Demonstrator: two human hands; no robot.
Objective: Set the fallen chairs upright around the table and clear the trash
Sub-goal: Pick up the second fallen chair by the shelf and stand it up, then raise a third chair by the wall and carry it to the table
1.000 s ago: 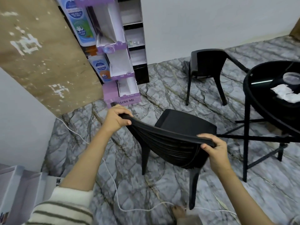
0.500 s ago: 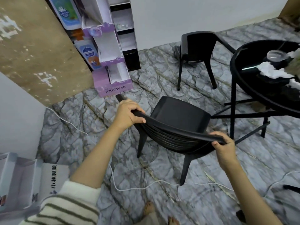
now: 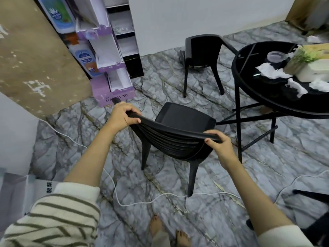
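Head view: both hands' fingers [image 3: 132, 120] clench the chair [image 3: 179, 132] backrest; table [image 3: 252, 97] cut off.

A grey, marble-patterned floor [image 3: 160, 220] carries two upright black chairs, one near [image 3: 179, 125] and one farther back [image 3: 201, 50], a white cable [image 3: 138, 204] and a purple display stand [image 3: 114, 93]. At right, a round black table [image 3: 277, 107] holds crumpled white paper [image 3: 270, 72], a clear lid [image 3: 275, 57] and a box [image 3: 313, 72].
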